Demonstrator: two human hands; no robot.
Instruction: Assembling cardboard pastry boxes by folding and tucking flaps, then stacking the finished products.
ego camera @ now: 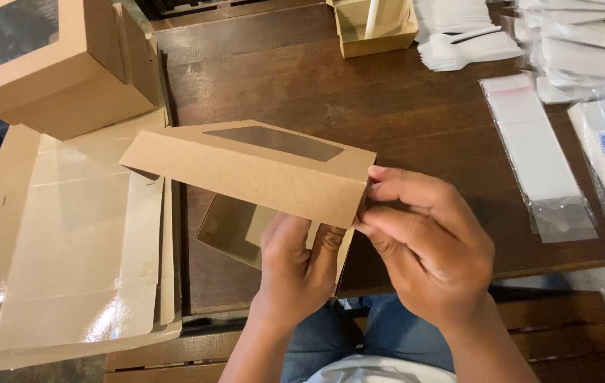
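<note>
**Window box half folded**

Over the table's [402, 128] near edge, the left hand [295, 273] grips the kraft window box [246, 170] from below while the right hand [423, 245] pinches its right corner. 1 finished box [47, 64] sits at the far-left corner; flat blanks [68, 248] remain unfolded at the left edge.

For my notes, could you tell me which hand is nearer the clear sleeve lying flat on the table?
Right. The right hand pinches the box corner, closer to the clear sleeve; the left hand is farther away.
</note>
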